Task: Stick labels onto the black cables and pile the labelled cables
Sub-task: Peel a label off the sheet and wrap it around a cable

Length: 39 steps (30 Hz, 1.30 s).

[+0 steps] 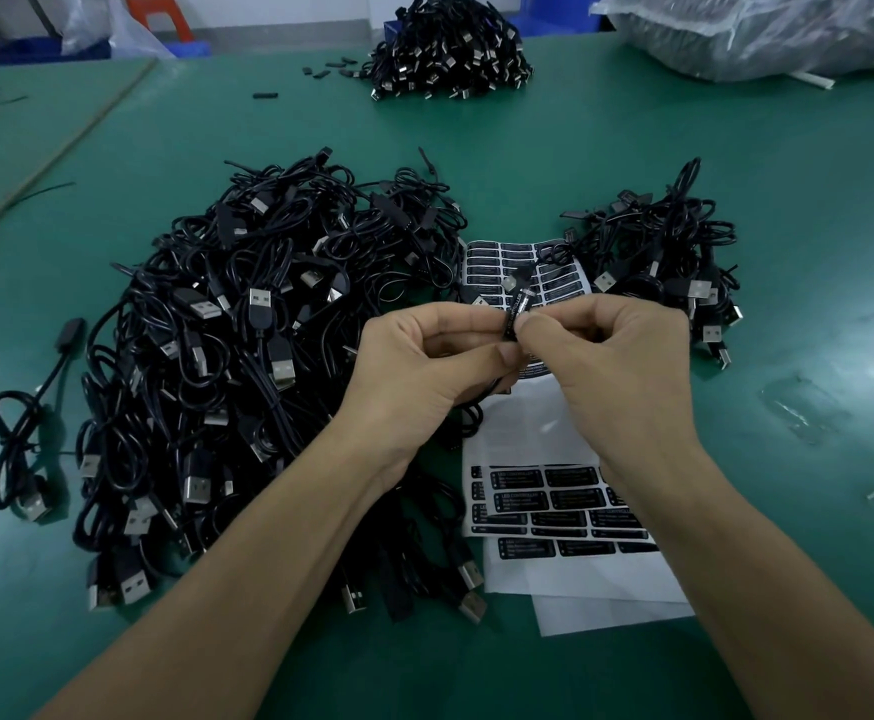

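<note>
Cable [517, 306], mostly hidden, pinched between left grip [419, 366] and right grip [617, 361]

The left hand [424, 356] and the right hand [606, 356] meet over a green counter [814, 252]. Both pinch one black cable [515, 311] that has a label with white words on it. A big pile of USB cables [217, 356] lies on the left. A smaller pile [674, 262] lies on the right. Sheets of black labels [528, 501] lie between them. Another pile [450, 49] sits far back.

A green table [814, 210] fronts blue crates [24, 46] and an orange stool [162, 13].
</note>
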Tool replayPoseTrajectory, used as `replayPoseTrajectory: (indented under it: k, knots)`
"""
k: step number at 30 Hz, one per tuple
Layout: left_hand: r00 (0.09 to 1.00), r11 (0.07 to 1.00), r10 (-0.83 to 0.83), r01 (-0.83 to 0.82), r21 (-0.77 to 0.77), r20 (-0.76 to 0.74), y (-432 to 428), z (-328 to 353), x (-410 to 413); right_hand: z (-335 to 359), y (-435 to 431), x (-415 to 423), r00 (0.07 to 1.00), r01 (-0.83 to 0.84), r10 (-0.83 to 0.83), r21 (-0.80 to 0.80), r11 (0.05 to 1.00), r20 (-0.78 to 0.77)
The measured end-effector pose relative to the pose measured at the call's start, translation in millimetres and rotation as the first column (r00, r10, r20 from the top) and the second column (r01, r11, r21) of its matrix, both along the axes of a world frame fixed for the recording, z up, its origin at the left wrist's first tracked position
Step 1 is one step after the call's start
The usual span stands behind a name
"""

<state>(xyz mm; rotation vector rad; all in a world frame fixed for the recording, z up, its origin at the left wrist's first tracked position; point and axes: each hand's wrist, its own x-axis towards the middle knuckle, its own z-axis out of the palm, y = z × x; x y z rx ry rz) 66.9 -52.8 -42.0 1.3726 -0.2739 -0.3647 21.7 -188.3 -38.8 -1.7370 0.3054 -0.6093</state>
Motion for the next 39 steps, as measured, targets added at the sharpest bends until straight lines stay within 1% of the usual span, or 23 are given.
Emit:
replayPoseTrajectory:
  k: [14, 18, 25, 34, 39]
  knots:
    - [0.999, 0.999, 0.031, -0.031, 0.016, -0.016, -1.8, 4.1, -3.9, -0.4, -4.2, -0.7, 0.999, 0.005, -0.005, -0.007, 1.000, -0.033]
    - [1.000, 0.999, -0.001, 0.000, 0.039, 0.012, -0.6, 2.3, -3.4, -0.9, -4.1, -0.4, 0.999, 0.008, -0.008, -0.003, 1.000, -0.045]
    - [1.000, 1.000, -0.013, 0.013, 0.016, 0.025, -0.3, -0.5, -0.2, -2.1, -4.2, 0.1, 0.998, 0.015, -0.014, 0.014, 1.000, -0.061]
    - [1.000, 0.999, 0.007, -0.008, 0.043, 0.011, -0.4, -0.9, 0.0, 0.3, -6.2, -1.6, 0.999, 0.030, -0.030, -0.064, 0.998, -0.011]
    - [0.999, 0.999, 0.042, -0.041, 0.028, -0.022, -1.6, -0.5, 0.6, 1.9, -2.1, -3.0, 0.999, -0.004, 0.008, -0.117, 0.993, 0.034]
